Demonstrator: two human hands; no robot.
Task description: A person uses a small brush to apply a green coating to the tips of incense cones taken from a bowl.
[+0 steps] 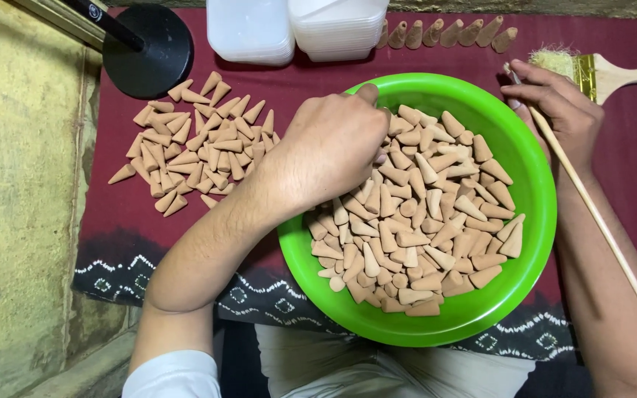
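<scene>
Fingers of the left hand (337, 144) curl among tan cones (425, 221) heaped in the green bowl (540, 191), grip hidden; the right hand (554, 103) pinches a thin stick (591, 206), which could swing and scatter cones.

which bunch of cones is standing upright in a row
The cones along the cloth's far edge, beside the plastic tubs. Those in the green bowl and the loose pile lie jumbled on their sides.
</scene>
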